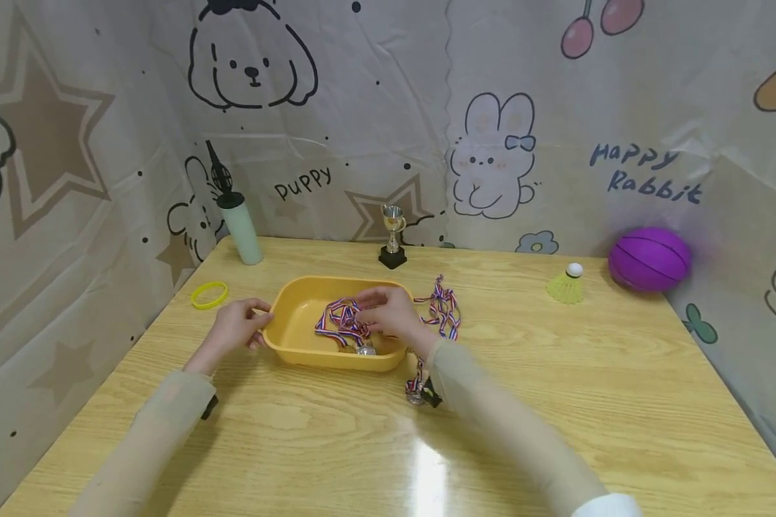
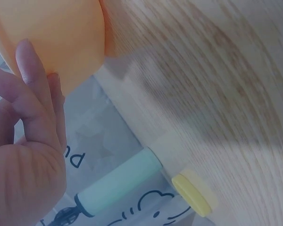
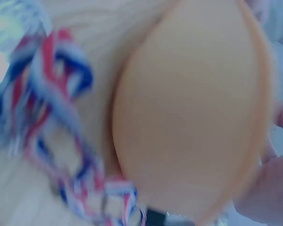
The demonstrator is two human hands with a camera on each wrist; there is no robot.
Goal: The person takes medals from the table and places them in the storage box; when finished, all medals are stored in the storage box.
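Note:
A yellow plastic basin [image 1: 284,327] stands mid-table; its outer wall [image 3: 188,113] fills much of the right wrist view. Inside it lie a silver medal [image 1: 366,350] and a tangled red, white and blue ribbon [image 1: 330,332]. With extended fingers, my left hand [image 1: 239,322] touches the basin's left end from outside. My right hand [image 1: 391,312] is over the basin's right half, close to the ribbon, fingers apart; whether they touch it is unclear. Outside the basin, on its right, lie another medal [image 1: 414,393] and more striped ribbon [image 1: 451,316], partly hidden by the right forearm.
A small trophy cup [image 1: 393,237] stands behind the basin. At the back left are a pale green hand pump [image 1: 241,230] and a yellow ring [image 1: 209,295]. A yellow shuttlecock [image 1: 565,285] and a purple ball [image 1: 650,260] sit at the back right, before a printed curtain.

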